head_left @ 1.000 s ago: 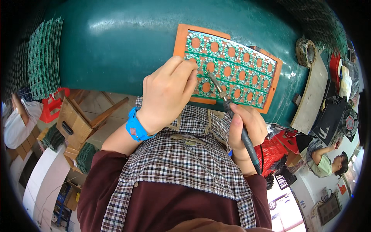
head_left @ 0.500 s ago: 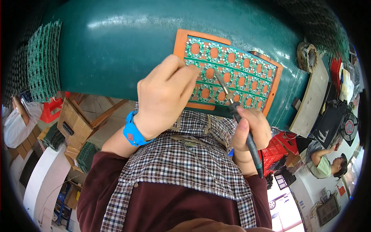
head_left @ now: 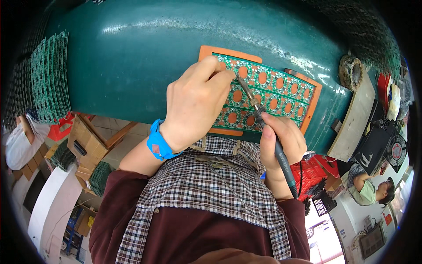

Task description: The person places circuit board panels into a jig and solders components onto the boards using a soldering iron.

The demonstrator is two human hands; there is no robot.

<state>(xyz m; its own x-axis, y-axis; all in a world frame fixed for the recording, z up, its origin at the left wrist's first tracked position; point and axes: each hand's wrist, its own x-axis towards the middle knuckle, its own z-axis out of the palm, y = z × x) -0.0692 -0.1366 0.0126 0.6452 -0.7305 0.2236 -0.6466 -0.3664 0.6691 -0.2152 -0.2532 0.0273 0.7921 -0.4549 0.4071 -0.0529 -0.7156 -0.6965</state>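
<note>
My right hand (head_left: 285, 141) pinches the soldering iron (head_left: 260, 110), probably light, rigid, safest by its handle (head_left: 281, 159); left hand (head_left: 196, 103) bunched, contents unclear.

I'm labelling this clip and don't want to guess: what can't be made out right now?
All in the head view:
What, if anything, the left hand pinches: hidden by its own fingers.
Left edge of the circuit board, partly: covered by that hand.
Whether the tip of the soldering iron touches the board: too small to tell.
The dark green pile, upper right: blurred, cut off by the lens rim.
</note>
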